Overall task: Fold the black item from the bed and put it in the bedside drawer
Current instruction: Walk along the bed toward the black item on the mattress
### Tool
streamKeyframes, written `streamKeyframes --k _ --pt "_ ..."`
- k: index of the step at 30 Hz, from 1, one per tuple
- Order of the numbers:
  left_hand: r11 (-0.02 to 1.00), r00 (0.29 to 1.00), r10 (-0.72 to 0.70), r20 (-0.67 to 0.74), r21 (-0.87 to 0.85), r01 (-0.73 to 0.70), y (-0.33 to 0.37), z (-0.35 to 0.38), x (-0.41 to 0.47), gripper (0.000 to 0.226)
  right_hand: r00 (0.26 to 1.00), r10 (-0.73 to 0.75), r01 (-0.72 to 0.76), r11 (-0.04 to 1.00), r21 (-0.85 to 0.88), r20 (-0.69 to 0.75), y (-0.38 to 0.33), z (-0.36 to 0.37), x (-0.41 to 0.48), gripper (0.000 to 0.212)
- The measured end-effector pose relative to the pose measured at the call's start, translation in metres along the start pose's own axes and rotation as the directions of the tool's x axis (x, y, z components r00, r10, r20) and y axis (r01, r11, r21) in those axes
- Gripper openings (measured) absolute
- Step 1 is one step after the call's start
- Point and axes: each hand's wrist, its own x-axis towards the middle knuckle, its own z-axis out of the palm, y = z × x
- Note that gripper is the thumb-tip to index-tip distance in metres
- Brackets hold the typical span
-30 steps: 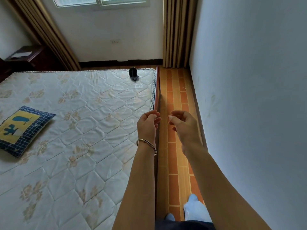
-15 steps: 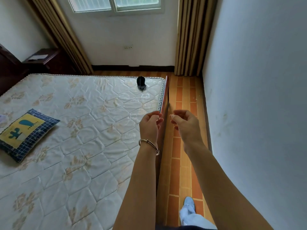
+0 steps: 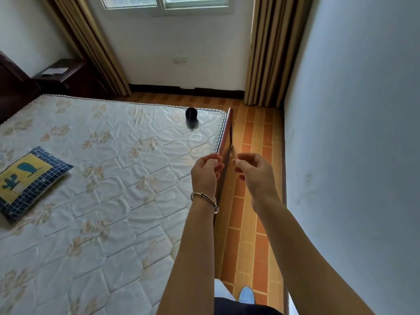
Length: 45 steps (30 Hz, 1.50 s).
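Your left hand [image 3: 208,172] and right hand [image 3: 254,171] are raised side by side above the right edge of the bed [image 3: 113,178], close together but apart. Each grip is narrow, with fingers curled loosely toward the thumb, and each is empty. The black item [image 3: 191,117] lies bunched in a small heap on the mattress near the far right corner of the bed, well apart from both hands. The step in hand is judged to be the approach: the item is not yet picked up, and neither folding nor stowing has begun. For the next move, walk along the floor strip [image 3: 247,178] between the bed and the wall [image 3: 352,144] toward the far corner, then reach in from the bed's right edge and take hold of the item. The bedside cabinet [image 3: 68,76] stands beyond the far left corner of the bed; whether its drawer is open cannot be told from here. The pillow [image 3: 29,180] near the left edge needs no handling.
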Motion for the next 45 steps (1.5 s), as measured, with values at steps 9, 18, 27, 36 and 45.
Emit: streamKeyframes --k 9,18,27,36,45 --pt "1.000 1.000 -0.005 -0.001 0.006 0.005 0.007 0.035 0.045 0.021 1.000 0.002 -0.002 1.000 -0.005 -0.017 -0.004 -0.004 0.056 0.016" --pt "0.999 0.998 -0.029 0.053 0.015 0.028 0.028 0.071 0.127 0.022 0.997 0.014 -0.015 1.000 -0.009 -0.073 -0.013 0.015 0.141 0.007" --pt "0.999 0.993 -0.045 0.112 0.020 0.043 0.068 0.094 0.224 0.021 0.990 0.018 -0.017 1.000 0.007 -0.141 -0.030 0.057 0.233 0.007" --pt "0.998 0.988 -0.063 0.142 0.027 0.060 0.080 0.108 0.294 0.021 0.983 0.010 -0.010 1.000 0.002 -0.184 -0.036 0.084 0.293 0.008" --pt "0.997 0.986 -0.072 0.151 0.045 0.066 0.088 0.143 0.341 0.022 0.981 0.011 -0.011 1.000 0.000 -0.195 -0.040 0.081 0.352 0.007"
